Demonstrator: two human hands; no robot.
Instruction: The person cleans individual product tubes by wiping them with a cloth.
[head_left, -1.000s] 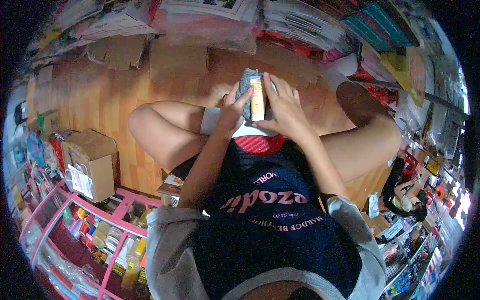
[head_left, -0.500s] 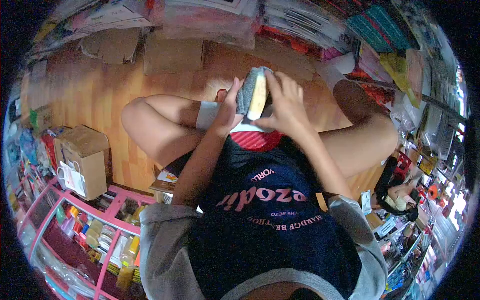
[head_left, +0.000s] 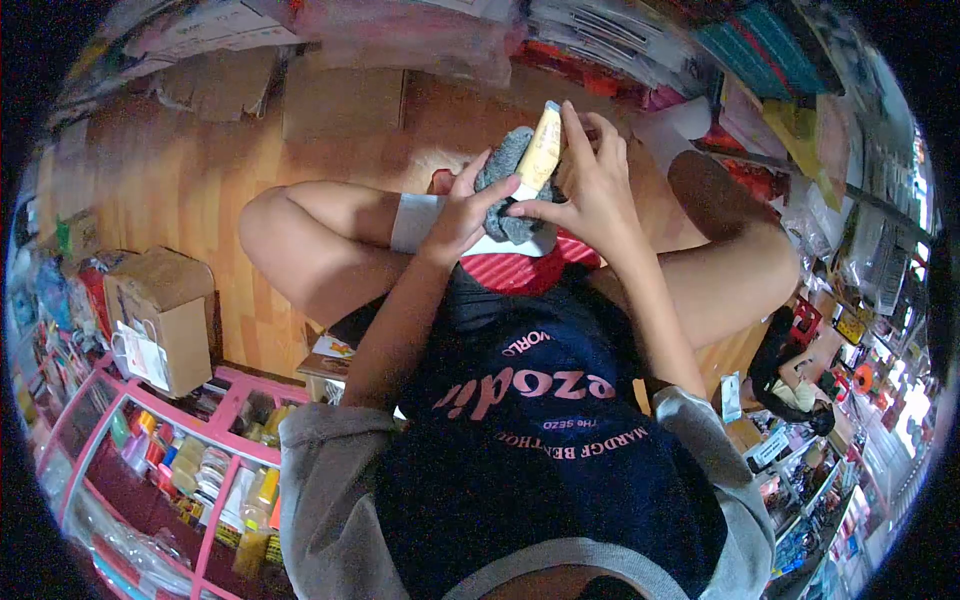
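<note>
The left hand curls its fingers around a crumpled grey cloth and presses it against a slim pale-yellow tube. The right hand pinches the tube above the crossed legs.

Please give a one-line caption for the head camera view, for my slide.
Left hand and right hand hold a yellow tube against a grey cloth, above a wooden floor.
</note>
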